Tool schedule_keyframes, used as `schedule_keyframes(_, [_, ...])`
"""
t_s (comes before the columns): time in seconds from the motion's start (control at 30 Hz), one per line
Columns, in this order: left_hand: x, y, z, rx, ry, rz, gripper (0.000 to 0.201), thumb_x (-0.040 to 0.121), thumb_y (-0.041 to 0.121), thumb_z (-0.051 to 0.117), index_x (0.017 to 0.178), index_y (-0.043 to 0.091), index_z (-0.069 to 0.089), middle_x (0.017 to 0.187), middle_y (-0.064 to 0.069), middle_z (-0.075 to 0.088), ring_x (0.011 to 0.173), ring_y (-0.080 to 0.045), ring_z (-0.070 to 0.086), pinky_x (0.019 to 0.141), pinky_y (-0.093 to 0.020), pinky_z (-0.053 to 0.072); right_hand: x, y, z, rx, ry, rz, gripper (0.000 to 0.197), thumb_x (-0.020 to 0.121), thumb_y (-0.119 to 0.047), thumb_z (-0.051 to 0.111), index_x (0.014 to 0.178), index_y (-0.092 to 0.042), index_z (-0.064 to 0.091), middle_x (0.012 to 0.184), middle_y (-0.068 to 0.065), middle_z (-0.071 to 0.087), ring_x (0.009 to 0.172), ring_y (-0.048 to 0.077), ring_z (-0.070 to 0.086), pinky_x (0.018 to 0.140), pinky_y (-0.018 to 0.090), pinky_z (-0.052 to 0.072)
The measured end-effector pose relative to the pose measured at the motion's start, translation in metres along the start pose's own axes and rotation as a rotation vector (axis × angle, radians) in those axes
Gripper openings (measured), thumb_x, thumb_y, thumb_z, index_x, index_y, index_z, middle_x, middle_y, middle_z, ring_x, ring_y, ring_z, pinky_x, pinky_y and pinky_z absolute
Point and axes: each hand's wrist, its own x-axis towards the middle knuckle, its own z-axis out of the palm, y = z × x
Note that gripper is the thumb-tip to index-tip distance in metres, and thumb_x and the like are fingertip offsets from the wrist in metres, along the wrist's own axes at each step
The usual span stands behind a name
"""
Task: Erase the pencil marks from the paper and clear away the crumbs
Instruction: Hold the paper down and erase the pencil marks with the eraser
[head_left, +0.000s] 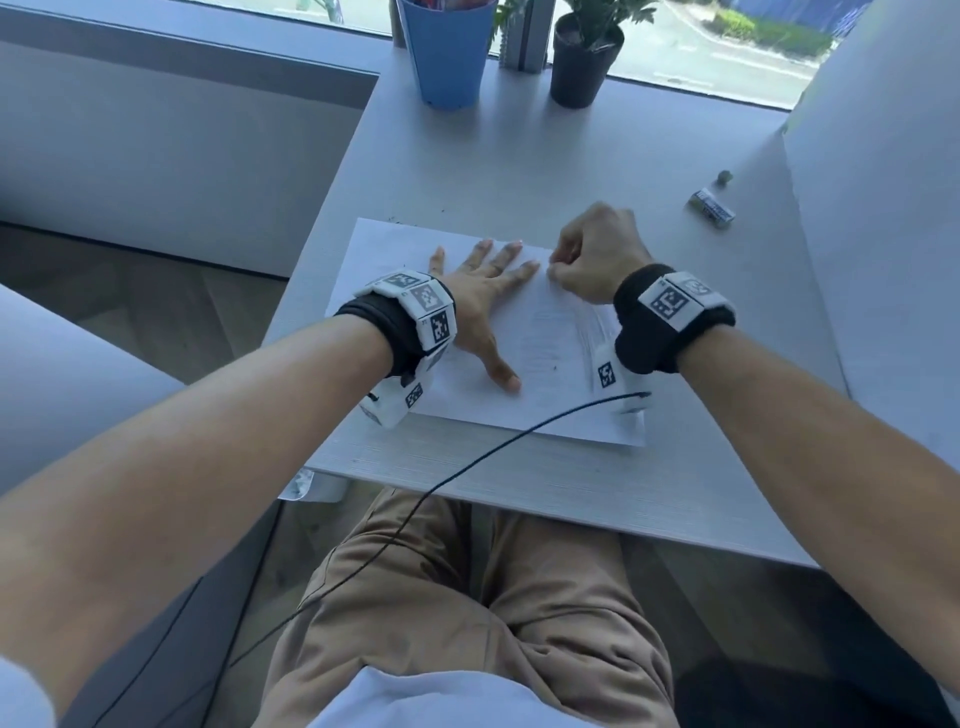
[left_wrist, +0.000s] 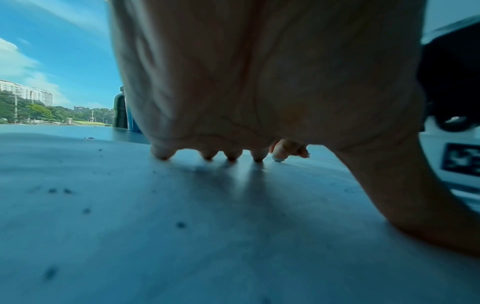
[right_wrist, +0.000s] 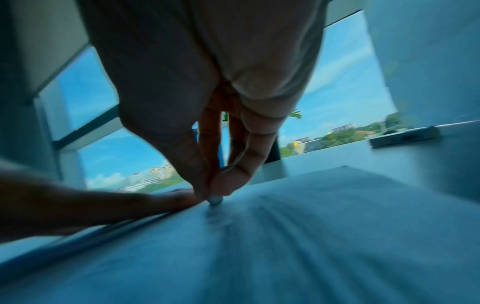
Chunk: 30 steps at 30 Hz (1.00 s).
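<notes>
White paper (head_left: 467, 410) lies flat on the grey table (head_left: 571, 488), near the front edge, and erasing is mid-way, not finished. Left hand (head_left: 480, 306) is spread flat on the sheet, fingers (left_wrist: 162, 153) straight and splayed, tips pressed down, pinning it; holds nothing. Right hand (head_left: 597, 254) sits just beside the left fingertips, curled into a pinch; right wrist view shows thumb and fingers (right_wrist: 233, 176) gripping a small pale stub, apparently an eraser (right_wrist: 215, 200), its tip on the paper. That view is motion-blurred, so rubbing looks under way, a judgement only. Faint grey pencil marks (head_left: 550, 338) are visible in the middle and right part of the sheet below the right hand, so a fair area looks left to do; how much of the left half ever had marks I cannot tell. Dark crumbs (left_wrist: 67, 190) are scattered over the sheet in the left wrist view, and a few specks (head_left: 396, 220) lie past the top left corner on the table, so the clearing step is not yet begun. Off to the right, well apart from the paper, lie a small wrapped block (head_left: 712, 208), maybe a second eraser, and a tiny dark lump (head_left: 723, 177) beside it. Blue cup (head_left: 449, 52) and black plant pot (head_left: 582, 62) stand at the far edge by the window, not involved. Remaining as I judge it: finish rubbing the lower marks, then sweep the crumbs off the sheet and table.
</notes>
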Motion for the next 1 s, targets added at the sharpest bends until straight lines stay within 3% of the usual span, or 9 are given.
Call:
schedule_keyframes(0.1, [0.002, -0.001, 0.0, -0.003, -0.006, -0.008, 0.152, 0.042, 0.077, 0.081, 0.152, 0.04, -0.017, 0.157, 0.014, -0.032, 0.144, -0.016, -0.032, 0.112, -0.064, -0.016, -0.01, -0.009, 0.005, -0.035, -0.132, -0.102, 0.013, 0.072, -0.011, 0.064, 0.061, -0.014, 0.07, 0.06, 0.001, 0.063, 0.062, 0.016, 0.057, 0.067, 0.023, 0.046])
schedule_keyframes(0.2, [0.001, 0.0, -0.001, -0.007, -0.013, -0.014, 0.153, 0.041, 0.078, 0.08, 0.151, 0.042, -0.019, 0.157, 0.015, -0.031, 0.144, -0.016, -0.031, 0.112, -0.065, -0.016, 0.001, 0.003, -0.003, 0.02, -0.018, 0.042, 0.01, 0.075, -0.014, 0.067, 0.073, -0.013, 0.077, 0.066, 0.003, 0.068, 0.067, 0.014, 0.061, 0.066, 0.021, 0.051])
schedule_keyframes(0.33, [0.002, 0.0, -0.001, -0.004, -0.024, -0.03, 0.153, 0.04, 0.078, 0.081, 0.152, 0.042, -0.017, 0.156, 0.015, -0.033, 0.144, -0.016, -0.032, 0.111, -0.066, -0.016, -0.006, -0.005, 0.006, -0.018, -0.114, -0.053, 0.011, 0.071, -0.01, 0.065, 0.064, -0.012, 0.073, 0.063, 0.005, 0.067, 0.061, 0.017, 0.06, 0.058, 0.023, 0.047])
schedule_keyframes(0.43, [0.002, 0.002, -0.002, 0.002, -0.025, -0.027, 0.153, 0.039, 0.078, 0.08, 0.15, 0.043, -0.02, 0.157, 0.015, -0.033, 0.145, -0.016, -0.031, 0.111, -0.067, -0.014, 0.002, 0.007, -0.002, 0.033, -0.006, 0.069, 0.012, 0.074, -0.014, 0.066, 0.073, -0.012, 0.078, 0.07, 0.006, 0.071, 0.073, 0.015, 0.063, 0.061, 0.017, 0.047])
schedule_keyframes(0.57, [0.002, 0.002, -0.003, 0.016, -0.026, -0.035, 0.153, 0.039, 0.078, 0.08, 0.15, 0.043, -0.019, 0.156, 0.014, -0.034, 0.144, -0.018, -0.032, 0.11, -0.068, -0.014, -0.009, 0.001, 0.005, -0.003, -0.124, -0.041, 0.01, 0.072, -0.011, 0.066, 0.068, -0.009, 0.075, 0.065, 0.008, 0.07, 0.064, 0.02, 0.064, 0.052, 0.015, 0.042])
schedule_keyframes(0.7, [0.002, 0.004, -0.004, 0.028, -0.045, -0.041, 0.149, 0.039, 0.08, 0.079, 0.148, 0.049, -0.018, 0.156, 0.013, -0.035, 0.144, -0.019, -0.032, 0.109, -0.071, -0.013, -0.004, 0.009, -0.004, 0.029, -0.004, 0.052, 0.01, 0.074, -0.015, 0.068, 0.073, -0.012, 0.078, 0.068, 0.004, 0.07, 0.072, 0.016, 0.063, 0.063, 0.021, 0.051])
schedule_keyframes(0.8, [0.002, 0.004, -0.004, 0.034, -0.047, -0.046, 0.149, 0.038, 0.08, 0.079, 0.148, 0.05, -0.016, 0.155, 0.012, -0.036, 0.144, -0.019, -0.032, 0.109, -0.071, -0.014, -0.015, -0.002, 0.002, -0.032, -0.118, -0.07, 0.011, 0.073, -0.01, 0.066, 0.071, -0.01, 0.077, 0.067, 0.004, 0.071, 0.063, 0.016, 0.063, 0.058, 0.023, 0.05])
schedule_keyframes(0.9, [0.001, 0.006, -0.005, 0.037, -0.048, -0.048, 0.148, 0.04, 0.079, 0.079, 0.147, 0.051, -0.019, 0.156, 0.013, -0.035, 0.144, -0.019, -0.031, 0.109, -0.071, -0.012, -0.007, 0.009, -0.009, 0.029, -0.017, 0.083, 0.01, 0.075, -0.013, 0.069, 0.076, -0.01, 0.078, 0.071, 0.004, 0.071, 0.068, 0.013, 0.064, 0.058, 0.016, 0.047])
schedule_keyframes(1.0, [0.001, 0.006, -0.003, 0.045, -0.053, -0.059, 0.148, 0.04, 0.079, 0.079, 0.148, 0.049, -0.018, 0.155, 0.013, -0.036, 0.144, -0.019, -0.032, 0.109, -0.071, -0.011, -0.014, 0.0, 0.0, -0.001, -0.107, 0.001, 0.012, 0.074, -0.009, 0.066, 0.072, -0.008, 0.077, 0.065, 0.001, 0.067, 0.065, 0.014, 0.061, 0.056, 0.011, 0.042])
